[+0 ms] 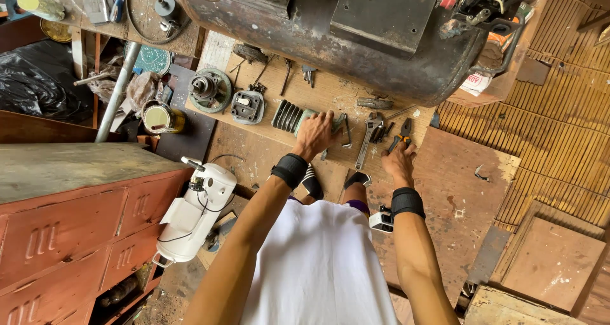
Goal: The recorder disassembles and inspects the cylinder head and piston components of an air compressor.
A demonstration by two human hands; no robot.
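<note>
Hands apart, left hand [314, 133] flat on finned cylinder [289, 116], right hand [399, 162] gripping pliers [402, 133]

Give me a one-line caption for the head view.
Left hand rests on a finned metal part; right hand reaches pliers beside a wrench.

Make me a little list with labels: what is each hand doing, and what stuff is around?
Left hand: rests on a ribbed metal cylinder part lying on the wooden board.
Right hand: at the handles of the pliers, grip unclear.
Between the hands: an adjustable wrench.
Above: a big rusty tank.
Left side: a white machine housing beside a red metal cabinet.
Wrists: black bands on both.
</note>
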